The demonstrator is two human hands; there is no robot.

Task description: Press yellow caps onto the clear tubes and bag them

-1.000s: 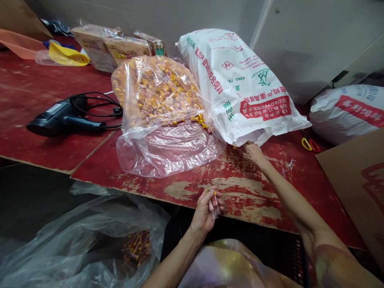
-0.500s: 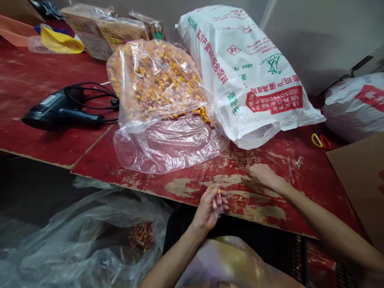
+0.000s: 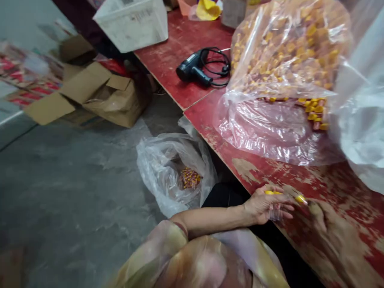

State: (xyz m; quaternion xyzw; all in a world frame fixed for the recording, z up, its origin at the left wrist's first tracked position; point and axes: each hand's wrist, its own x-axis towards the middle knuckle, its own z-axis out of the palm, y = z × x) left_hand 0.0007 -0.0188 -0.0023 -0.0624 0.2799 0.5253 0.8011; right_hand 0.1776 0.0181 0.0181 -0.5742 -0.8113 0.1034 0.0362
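Note:
My left hand (image 3: 264, 206) is at the near edge of the worn red table (image 3: 300, 180), its fingers closed on a small clear packet of yellow-capped pieces (image 3: 274, 200). My right hand (image 3: 322, 218) is motion-blurred just to its right, fingertips meeting the left hand at a yellow-tipped piece (image 3: 301, 199). A large clear bag full of orange and yellow pieces (image 3: 288, 52) lies on the table beyond them, with a few pieces spilling at its mouth (image 3: 313, 110). On the floor under the table edge sits an open clear bag (image 3: 168, 168) with a small heap of the same pieces (image 3: 189, 178) inside.
A black heat gun with coiled cord (image 3: 195, 70) lies on the table's left part. A white sack (image 3: 363, 120) fills the right edge. Opened cardboard boxes (image 3: 96, 92) sit on the grey floor at left, and a white crate (image 3: 132, 24) stands at the table's far end.
The view has swung left and down toward the floor bag. My right hand came back from the white sack to meet my left hand at the table edge.

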